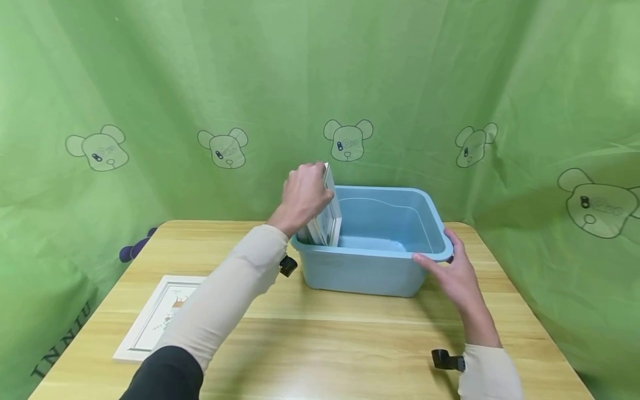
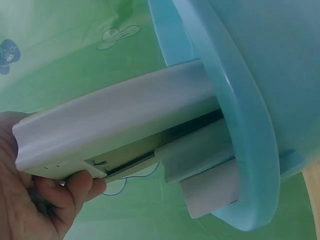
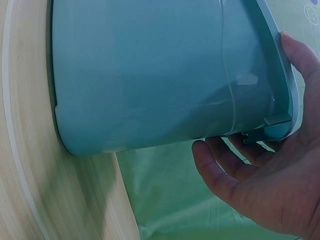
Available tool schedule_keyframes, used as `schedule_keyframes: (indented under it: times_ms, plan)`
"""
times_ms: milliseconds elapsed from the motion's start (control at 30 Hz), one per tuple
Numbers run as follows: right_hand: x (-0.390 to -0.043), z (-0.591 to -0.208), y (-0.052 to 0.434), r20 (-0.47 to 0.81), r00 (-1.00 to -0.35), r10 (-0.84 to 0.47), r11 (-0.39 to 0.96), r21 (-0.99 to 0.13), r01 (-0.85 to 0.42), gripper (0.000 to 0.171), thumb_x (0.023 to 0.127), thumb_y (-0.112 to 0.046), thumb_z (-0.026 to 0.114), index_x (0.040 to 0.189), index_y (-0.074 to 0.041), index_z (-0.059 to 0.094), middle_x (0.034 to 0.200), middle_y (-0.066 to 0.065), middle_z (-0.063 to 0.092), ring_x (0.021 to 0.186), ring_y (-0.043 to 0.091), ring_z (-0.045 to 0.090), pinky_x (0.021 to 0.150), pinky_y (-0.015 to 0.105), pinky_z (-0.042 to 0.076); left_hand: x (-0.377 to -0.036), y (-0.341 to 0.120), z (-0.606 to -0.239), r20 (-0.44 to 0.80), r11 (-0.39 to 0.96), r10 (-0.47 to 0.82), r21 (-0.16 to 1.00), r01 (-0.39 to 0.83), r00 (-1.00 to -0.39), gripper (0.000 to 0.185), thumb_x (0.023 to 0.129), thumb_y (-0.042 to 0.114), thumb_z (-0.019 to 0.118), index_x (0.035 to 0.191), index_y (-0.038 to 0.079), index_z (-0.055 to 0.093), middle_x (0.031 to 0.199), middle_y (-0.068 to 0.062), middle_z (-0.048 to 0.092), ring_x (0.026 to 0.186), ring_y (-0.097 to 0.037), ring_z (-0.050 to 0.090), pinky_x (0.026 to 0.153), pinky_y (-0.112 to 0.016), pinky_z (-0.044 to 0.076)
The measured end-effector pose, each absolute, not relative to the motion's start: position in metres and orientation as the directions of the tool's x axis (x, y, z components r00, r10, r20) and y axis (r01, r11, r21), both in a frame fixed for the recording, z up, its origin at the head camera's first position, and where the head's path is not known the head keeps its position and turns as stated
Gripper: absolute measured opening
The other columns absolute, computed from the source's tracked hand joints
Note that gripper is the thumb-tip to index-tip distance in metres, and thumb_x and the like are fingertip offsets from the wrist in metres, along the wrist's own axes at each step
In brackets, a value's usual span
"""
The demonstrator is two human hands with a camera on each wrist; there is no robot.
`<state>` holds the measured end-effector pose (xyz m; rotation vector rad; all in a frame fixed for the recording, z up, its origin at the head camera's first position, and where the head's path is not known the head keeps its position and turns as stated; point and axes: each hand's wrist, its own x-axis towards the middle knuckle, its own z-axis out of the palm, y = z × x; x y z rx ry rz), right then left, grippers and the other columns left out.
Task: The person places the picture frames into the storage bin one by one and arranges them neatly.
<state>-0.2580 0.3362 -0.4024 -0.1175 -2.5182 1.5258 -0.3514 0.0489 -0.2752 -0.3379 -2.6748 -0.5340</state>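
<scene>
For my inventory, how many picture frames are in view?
4 visible: one frame flat on the table, one frame in the left hand, two frames beside it in the tub. More may be hidden.

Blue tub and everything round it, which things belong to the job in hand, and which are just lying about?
In the job:
white frame, held by the left hand
blue tub, gripped by the right hand
pale pieces in the tub
probably the framed picture on the table

Just about:
purple object by the table's left edge
green curtain behind
</scene>
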Motion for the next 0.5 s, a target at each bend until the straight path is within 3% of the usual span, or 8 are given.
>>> schedule_keyframes:
  times_ms: [500]
  plan:
    - [-0.259,-0.405,0.337,0.137,-0.977,0.163,0.479,-0.877,-0.042,0.098,0.074,-0.048,0.065,0.144,-0.028,0.000,0.147,0.016,0.018,0.130,0.041,0.024,0.099,0.064,0.023,-0.369,0.058,-0.287,0.371,0.917,0.158,0.289,0.275,-0.915,0.048,0.072,0.007,0.055,0.119,0.009,0.052,0.075,-0.004,0.056,0.049,-0.015,0.053,0.034,-0.019,0.041]
